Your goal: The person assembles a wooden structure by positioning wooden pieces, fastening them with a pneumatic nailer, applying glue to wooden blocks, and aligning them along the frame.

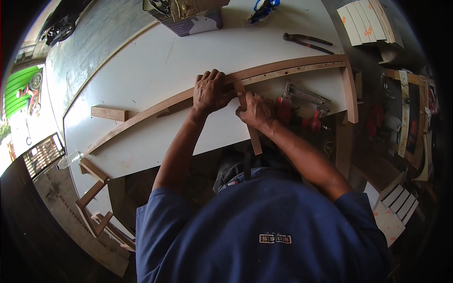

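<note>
A long brown wooden strip (160,106) crosses the white tabletop, bent by the lens. My left hand (207,93) is closed over it near its middle, fingers over the far edge and thumb toward a short wooden crosspiece (253,137). My right hand (258,111) grips that crosspiece just below where it meets the strip. The crosspiece's near end sticks out past the table's front edge. Another short wooden piece (350,89) stands at the strip's right end. Close beyond my right hand lies a red and silver nail gun (285,109).
Pincers (309,42), a blue object (262,10) and a cardboard box (198,24) sit at the far side. Leftward are a wood block (108,113), a plastic bottle (69,160) and joined wooden pieces (92,193). Pale boards (363,23) are stacked at the far right.
</note>
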{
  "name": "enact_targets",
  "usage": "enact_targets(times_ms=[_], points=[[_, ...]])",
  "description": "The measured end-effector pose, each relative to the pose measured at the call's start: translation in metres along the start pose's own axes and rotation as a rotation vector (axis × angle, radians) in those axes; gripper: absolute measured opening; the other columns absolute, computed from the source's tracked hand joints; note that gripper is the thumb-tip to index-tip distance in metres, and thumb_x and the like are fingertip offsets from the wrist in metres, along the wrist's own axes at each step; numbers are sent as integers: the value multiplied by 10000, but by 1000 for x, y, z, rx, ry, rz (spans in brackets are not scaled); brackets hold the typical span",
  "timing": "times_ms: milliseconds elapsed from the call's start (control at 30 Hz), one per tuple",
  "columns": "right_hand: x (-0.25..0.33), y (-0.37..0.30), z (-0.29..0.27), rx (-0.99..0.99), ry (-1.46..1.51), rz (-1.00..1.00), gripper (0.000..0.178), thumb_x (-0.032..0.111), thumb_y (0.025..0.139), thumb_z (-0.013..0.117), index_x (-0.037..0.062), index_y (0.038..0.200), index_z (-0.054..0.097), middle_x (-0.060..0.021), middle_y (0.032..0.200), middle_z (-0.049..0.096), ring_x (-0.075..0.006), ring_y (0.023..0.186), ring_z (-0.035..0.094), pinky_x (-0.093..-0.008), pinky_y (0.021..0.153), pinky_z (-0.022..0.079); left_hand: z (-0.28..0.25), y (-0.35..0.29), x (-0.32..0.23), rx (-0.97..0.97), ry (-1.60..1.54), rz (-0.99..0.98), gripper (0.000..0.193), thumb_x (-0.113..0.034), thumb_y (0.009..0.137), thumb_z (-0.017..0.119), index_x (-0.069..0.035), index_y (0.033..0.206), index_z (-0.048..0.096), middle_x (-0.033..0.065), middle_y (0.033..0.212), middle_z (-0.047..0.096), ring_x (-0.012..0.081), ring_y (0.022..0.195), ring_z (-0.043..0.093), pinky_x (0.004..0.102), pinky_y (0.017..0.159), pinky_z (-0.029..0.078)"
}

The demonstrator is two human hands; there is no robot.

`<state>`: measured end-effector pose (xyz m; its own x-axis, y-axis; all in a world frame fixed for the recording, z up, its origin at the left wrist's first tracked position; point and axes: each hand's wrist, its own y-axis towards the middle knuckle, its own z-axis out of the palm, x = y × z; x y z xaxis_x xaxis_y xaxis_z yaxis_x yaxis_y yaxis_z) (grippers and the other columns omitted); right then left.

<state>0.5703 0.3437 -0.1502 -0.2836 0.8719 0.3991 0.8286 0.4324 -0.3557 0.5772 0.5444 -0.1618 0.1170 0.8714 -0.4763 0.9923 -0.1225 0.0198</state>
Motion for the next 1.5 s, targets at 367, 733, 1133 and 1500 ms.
enact_targets(times_ms=[367, 733, 1133, 1500], points=[[-3, -1, 37, -378, 121, -26, 312, 290, 808, 722, 73, 1019, 646, -184, 872, 666, -394, 790, 689, -502, 671, 562, 5, -1, 4, -145, -30, 58, 644, -667, 797, 688, -35, 914, 646, 126, 891, 611, 329, 883, 606, 441, 808, 428], [1, -3, 32, -425, 30, -46, 329, 301, 791, 681, 44, 991, 633, -171, 830, 638, -367, 707, 696, -479, 629, 593, 9, 61, -6, 56, 15, -362, 560, -331, 1053, 395, -18, 685, 678, 232, 746, 696, 404, 811, 702, 501, 770, 545], [-3, -4, 29, -398, 143, -15, 330, 250, 774, 681, 74, 1038, 591, -147, 852, 630, -344, 710, 675, -454, 644, 578, 26, 64, -15, -1, 162, -522, 447, -277, 981, 481, -43, 652, 672, 164, 784, 688, 389, 801, 684, 505, 774, 528], [-6, 7, 36, -386, 350, 46, 272, 217, 784, 654, 47, 993, 614, -187, 881, 657, -412, 738, 667, -511, 648, 565, 29, 63, -16, -21, 169, -466, 396, -260, 978, 500, -54, 686, 671, 138, 779, 673, 360, 783, 674, 478, 731, 521]])
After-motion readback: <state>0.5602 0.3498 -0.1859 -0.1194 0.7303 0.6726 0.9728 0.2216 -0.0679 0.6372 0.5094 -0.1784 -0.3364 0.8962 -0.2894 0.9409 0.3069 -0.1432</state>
